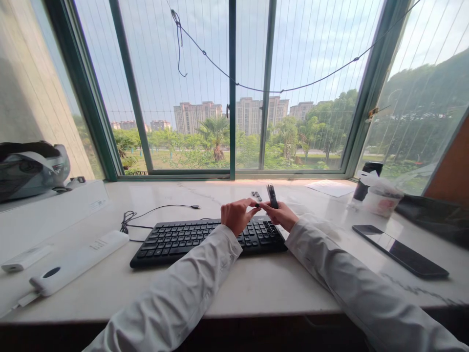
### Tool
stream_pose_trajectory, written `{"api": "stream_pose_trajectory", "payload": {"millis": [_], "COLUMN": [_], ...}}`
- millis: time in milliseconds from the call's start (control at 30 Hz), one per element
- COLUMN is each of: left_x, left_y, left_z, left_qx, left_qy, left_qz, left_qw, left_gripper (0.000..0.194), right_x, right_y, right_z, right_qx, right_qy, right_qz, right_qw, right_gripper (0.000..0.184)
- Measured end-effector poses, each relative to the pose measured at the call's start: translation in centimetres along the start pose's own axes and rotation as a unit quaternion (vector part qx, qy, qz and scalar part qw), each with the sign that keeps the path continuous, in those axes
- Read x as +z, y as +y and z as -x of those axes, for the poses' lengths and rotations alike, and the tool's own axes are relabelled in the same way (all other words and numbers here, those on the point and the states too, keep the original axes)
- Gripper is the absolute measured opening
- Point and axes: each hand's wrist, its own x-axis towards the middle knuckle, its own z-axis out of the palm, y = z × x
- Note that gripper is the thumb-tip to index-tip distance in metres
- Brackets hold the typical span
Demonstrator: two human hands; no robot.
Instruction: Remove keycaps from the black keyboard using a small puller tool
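A black keyboard (pixel 183 238) lies on the white counter under my hands. My left hand (pixel 236 215), above its right half, is closed with thumb and index finger pinching a small black piece (pixel 257 205), which looks like a keycap. My right hand (pixel 282 215) is closed around a dark hand tool (pixel 271 195) that stands up from the grip; its upper end looks split, and its exact kind is unclear. The right fingertips reach the same small piece. Just beyond the hands lie several loose keycaps (pixel 256 195). Part of the keyboard is hidden behind my left hand and sleeve.
A black cable (pixel 128 220) with a plug lies left of the keyboard, near a white power bank (pixel 80 264). On the right are a phone (pixel 399 250), a bagged cup (pixel 381 198) and clear plastic (pixel 318 222). A white box (pixel 54 215) stands far left. Windows border the back.
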Motion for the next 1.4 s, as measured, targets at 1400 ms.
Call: {"api": "stream_pose_trajectory", "payload": {"millis": [1400], "left_x": [0.4], "left_y": [-0.6], "left_z": [-0.1], "left_qx": [0.037], "left_qy": [-0.012], "left_qz": [0.005], "left_qw": [0.999], "left_gripper": [0.032], "right_x": [-0.4], "right_y": [0.8], "right_z": [-0.5], "right_qx": [-0.022], "right_qy": [0.003], "right_qz": [0.027], "right_qw": [0.999], "right_gripper": [0.059]}}
